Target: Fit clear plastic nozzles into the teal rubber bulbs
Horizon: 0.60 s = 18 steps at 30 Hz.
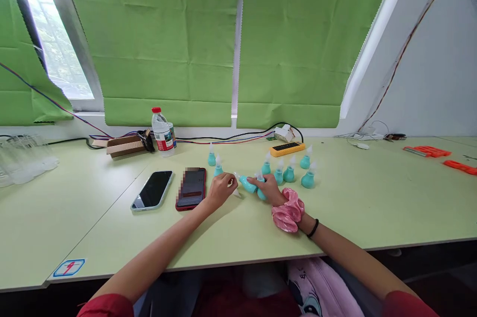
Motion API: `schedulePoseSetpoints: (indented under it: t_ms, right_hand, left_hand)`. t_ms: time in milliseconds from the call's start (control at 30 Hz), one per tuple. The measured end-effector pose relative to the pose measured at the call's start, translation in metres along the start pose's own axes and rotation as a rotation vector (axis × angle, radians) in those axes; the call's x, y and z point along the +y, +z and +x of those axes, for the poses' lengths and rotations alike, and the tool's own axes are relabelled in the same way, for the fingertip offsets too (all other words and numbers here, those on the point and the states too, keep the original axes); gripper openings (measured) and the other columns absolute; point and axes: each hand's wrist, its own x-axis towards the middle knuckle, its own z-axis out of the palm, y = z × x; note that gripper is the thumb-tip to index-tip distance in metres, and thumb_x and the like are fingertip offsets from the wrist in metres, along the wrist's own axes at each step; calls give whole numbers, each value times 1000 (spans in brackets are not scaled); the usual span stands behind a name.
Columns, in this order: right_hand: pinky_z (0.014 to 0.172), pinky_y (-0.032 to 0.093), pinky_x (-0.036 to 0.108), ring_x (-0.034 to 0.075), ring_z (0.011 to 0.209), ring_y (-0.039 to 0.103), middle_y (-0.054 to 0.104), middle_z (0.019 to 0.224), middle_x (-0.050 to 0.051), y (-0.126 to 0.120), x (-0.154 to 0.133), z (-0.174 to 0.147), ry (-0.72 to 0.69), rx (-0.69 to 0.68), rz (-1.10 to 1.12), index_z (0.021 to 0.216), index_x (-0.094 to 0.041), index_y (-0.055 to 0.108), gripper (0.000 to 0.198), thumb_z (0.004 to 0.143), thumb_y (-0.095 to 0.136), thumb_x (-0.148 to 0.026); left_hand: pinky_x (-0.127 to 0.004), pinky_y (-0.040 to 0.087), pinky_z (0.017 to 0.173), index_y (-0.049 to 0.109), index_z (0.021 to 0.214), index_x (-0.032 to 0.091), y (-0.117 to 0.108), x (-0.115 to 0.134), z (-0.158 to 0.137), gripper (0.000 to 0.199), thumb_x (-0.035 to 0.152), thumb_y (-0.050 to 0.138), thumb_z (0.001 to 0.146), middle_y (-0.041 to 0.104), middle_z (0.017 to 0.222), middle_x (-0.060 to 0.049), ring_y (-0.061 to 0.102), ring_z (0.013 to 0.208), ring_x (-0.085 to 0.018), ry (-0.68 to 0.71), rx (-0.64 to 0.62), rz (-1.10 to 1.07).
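- Both forearms reach in over the near edge of the desk (55, 217), red sleeves at the bottom corners; a pink satin scrunchie (288, 212) and a black band sit on the right wrist.
- Left hand (220, 191): fingers drawn together, pinching at the pale translucent tip (236, 191) of a teal bulb.
- Right hand (269, 189): closed around the teal bulb (248, 184), which lies on its side between the two hands, about mid-desk.
- Step in hand, by my judgement: tip and bulb are being fitted together or pulled apart; which one cannot be told from this view.
- Next move, as judged, calls for a steady hold on the soft bulb and a straight push or pull along the tip's axis.
- Materials: bulbs look rubbery, rounded, smooth and matt; tips are conical, cloudy plastic.
- Standing bulbs (288, 173) form a loose cluster just beyond the right hand, upright, tips up; three more (211, 158) stand beyond the left hand.
- Two phones (152, 190) lie flat left of the left hand, glossy black screens.
- Water bottle (163, 133), cardboard box (124, 145) and yellow power strip (287, 148) line the far edge.
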Motion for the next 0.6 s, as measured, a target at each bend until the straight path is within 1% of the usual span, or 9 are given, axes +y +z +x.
schedulePoseSetpoints:
  t_ms: [100, 200, 267, 333, 467, 533, 600]
  right_hand:
    - [38, 24, 19, 5, 42, 29, 32, 42, -4, 1, 0, -1, 72, -58, 45, 41, -14, 40, 42, 54, 61, -48]
    - [39, 24, 19, 5, 42, 30, 34, 42, -4, 0, -3, -4, 7, -123, 20, 41, -14, 41, 41, 53, 62, -48]
    - [39, 24, 19, 5, 42, 30, 34, 41, -5, 1, -4, -6, -51, -134, -11, 39, -14, 40, 42, 53, 62, -48]
    - [39, 23, 19, 5, 42, 30, 33, 40, -5, 1, -5, -8, -76, -132, -35, 38, -14, 38, 43, 54, 61, -48]
    - [40, 23, 19, 5, 43, 28, 32, 43, -4, 2, -3, -8, -47, -99, -25, 41, -14, 39, 42, 55, 61, -47]
    - [40, 24, 19, 6, 44, 29, 34, 45, -4, 2, -1, -6, -31, -86, -8, 43, -13, 43, 39, 55, 61, -46]
    - [41, 26, 20, 6, 45, 30, 36, 47, -3, 2, 1, -5, -23, -79, 7, 46, -12, 47, 37, 55, 61, -45]
  left_hand:
    - [-21, 42, 50, 52, 58, 16, -1, 2, -1, 11, 14, 46, 68, 56, 52, 0, 52, 49, -10, -90, 26, -44]
    - [-20, 41, 49, 52, 57, 15, -1, 3, -1, 12, 13, 46, 67, 56, 55, -1, 51, 49, -9, -108, 15, -71]
    - [-20, 41, 49, 51, 57, 15, 0, 3, -2, 14, 12, 44, 69, 56, 61, -3, 51, 52, -9, -78, 0, -71]
    - [-21, 42, 50, 49, 57, 15, 0, 3, -2, 15, 12, 42, 70, 55, 65, -4, 51, 55, -9, -22, -27, -43]
    - [-22, 43, 55, 47, 59, 16, 0, 2, -3, 18, 8, 38, 73, 54, 66, -4, 52, 61, -11, 89, -84, 29]
    - [-23, 44, 57, 47, 61, 16, 1, 2, -3, 18, 7, 37, 74, 54, 66, -4, 52, 63, -12, 110, -89, 34]
    - [-24, 44, 58, 49, 66, 16, 0, 2, -2, 17, 7, 38, 74, 55, 69, -5, 53, 66, -13, 98, -88, 3]
